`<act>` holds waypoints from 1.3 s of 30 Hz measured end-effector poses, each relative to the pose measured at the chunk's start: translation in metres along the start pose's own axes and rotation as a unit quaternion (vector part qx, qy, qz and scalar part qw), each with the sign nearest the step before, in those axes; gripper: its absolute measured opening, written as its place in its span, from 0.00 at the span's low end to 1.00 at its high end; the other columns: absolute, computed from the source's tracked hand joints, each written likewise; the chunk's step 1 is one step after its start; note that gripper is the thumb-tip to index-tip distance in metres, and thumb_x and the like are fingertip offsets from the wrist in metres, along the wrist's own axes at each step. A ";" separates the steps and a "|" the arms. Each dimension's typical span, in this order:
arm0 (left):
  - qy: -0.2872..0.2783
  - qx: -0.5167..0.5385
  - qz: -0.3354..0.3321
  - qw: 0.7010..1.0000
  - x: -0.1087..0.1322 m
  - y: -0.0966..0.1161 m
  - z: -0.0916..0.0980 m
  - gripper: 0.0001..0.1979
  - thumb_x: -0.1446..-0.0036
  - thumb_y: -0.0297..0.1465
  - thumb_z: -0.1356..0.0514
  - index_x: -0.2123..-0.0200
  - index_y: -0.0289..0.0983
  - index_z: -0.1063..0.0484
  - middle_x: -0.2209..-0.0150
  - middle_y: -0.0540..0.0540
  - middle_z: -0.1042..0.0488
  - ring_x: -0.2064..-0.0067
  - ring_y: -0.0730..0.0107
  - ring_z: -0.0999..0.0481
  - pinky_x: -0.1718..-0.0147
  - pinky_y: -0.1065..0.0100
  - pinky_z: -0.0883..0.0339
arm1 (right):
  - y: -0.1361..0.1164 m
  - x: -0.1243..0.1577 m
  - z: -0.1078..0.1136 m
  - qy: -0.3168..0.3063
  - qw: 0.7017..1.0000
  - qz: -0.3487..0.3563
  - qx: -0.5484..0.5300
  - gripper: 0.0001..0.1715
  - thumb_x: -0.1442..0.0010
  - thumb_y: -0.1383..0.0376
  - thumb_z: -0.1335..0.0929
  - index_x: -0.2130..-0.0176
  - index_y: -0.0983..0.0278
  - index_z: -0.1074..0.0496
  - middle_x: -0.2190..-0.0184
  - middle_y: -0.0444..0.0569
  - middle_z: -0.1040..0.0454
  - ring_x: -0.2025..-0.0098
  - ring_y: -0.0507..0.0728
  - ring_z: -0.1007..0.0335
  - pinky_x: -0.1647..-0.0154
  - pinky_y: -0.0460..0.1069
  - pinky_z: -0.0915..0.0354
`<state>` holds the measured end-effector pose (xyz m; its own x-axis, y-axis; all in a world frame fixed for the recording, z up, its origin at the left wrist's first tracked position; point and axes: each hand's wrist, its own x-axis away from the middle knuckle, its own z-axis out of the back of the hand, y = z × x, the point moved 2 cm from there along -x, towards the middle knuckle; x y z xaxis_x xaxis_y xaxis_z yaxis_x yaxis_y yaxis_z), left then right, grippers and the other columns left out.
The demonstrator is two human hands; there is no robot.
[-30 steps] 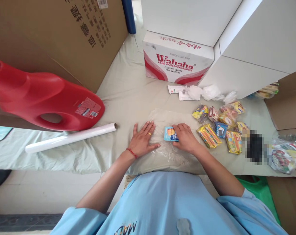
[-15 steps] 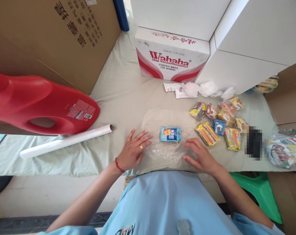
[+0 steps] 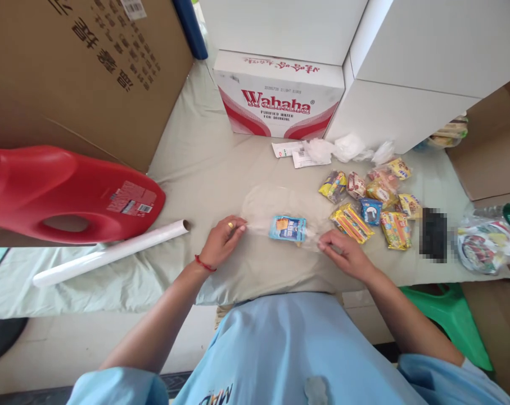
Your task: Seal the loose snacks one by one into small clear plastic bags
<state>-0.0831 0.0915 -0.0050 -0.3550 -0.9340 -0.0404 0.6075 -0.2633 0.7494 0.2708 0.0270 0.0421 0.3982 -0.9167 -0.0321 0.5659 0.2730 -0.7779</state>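
Observation:
A small blue snack packet (image 3: 287, 228) lies on a thin clear plastic sheet (image 3: 275, 198) spread on the cloth-covered table. At the sheet's left edge my left hand (image 3: 224, 241) pinches the plastic between thumb and fingers. My right hand (image 3: 345, 252) pinches the sheet's right side, just below the yellow snack packets (image 3: 351, 223). The plastic is drawn up along its near side, between my two hands, close to the blue packet.
Several wrapped snacks (image 3: 381, 192) lie at the right, with white crumpled bags (image 3: 348, 147) behind. A Wahaha box (image 3: 280, 107) stands at the back. On the left are a red jug (image 3: 81, 197), a white roll (image 3: 111, 253) and a large carton (image 3: 90, 73).
Both hands have gone from spread fingers on the plastic to pinching its sides. The near part of the sheet has been pulled up toward the packet. The view has shifted slightly.

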 end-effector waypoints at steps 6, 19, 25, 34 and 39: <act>0.054 -0.026 0.080 0.995 -0.015 -0.003 -0.015 0.18 0.33 0.44 0.49 0.65 0.40 0.26 0.67 0.45 0.22 0.63 0.62 0.23 0.57 0.60 0.28 | 0.029 -0.040 0.010 -0.019 0.983 -0.130 0.130 0.17 0.29 0.57 0.38 0.57 0.62 0.23 0.70 0.47 0.22 0.69 0.57 0.28 0.66 0.49 0.36; 0.105 -0.009 0.117 0.988 -0.013 -0.002 -0.025 0.20 0.32 0.45 0.50 0.49 0.38 0.28 0.65 0.46 0.21 0.61 0.61 0.21 0.56 0.60 0.28 | -0.029 -0.066 -0.034 -0.054 0.983 0.033 0.174 0.19 0.29 0.67 0.37 0.44 0.59 0.24 0.44 0.54 0.26 0.48 0.59 0.27 0.49 0.52 0.30; 0.107 -0.045 0.085 0.990 -0.015 -0.007 -0.023 0.20 0.41 0.43 0.37 0.50 0.38 0.27 0.65 0.48 0.23 0.59 0.60 0.22 0.47 0.54 0.31 | -0.015 -0.077 -0.051 -0.076 0.987 0.011 0.140 0.17 0.31 0.69 0.35 0.46 0.63 0.23 0.43 0.57 0.29 0.47 0.60 0.26 0.47 0.53 0.30; 0.306 -0.101 0.045 0.946 -0.011 0.033 0.001 0.08 0.36 0.32 0.42 0.59 0.38 0.24 0.61 0.42 0.23 0.53 0.57 0.25 0.48 0.52 0.31 | -0.003 -0.074 -0.054 -0.038 0.996 0.026 0.076 0.18 0.32 0.69 0.33 0.44 0.61 0.25 0.44 0.56 0.29 0.46 0.59 0.27 0.46 0.54 0.29; 0.084 -0.070 -0.176 0.978 -0.007 0.080 -0.062 0.18 0.35 0.24 0.47 0.48 0.40 0.24 0.49 0.42 0.19 0.46 0.61 0.22 0.48 0.58 0.29 | 0.000 -0.073 -0.055 -0.007 0.999 0.032 0.034 0.26 0.34 0.69 0.34 0.38 0.62 0.31 0.45 0.57 0.29 0.44 0.61 0.30 0.42 0.57 0.31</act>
<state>0.0123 0.0617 0.0146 -0.4457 -0.8024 -0.3968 0.5637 -0.5959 0.5719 0.2020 0.0781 0.0102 0.4448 -0.8927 -0.0723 0.5864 0.3512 -0.7299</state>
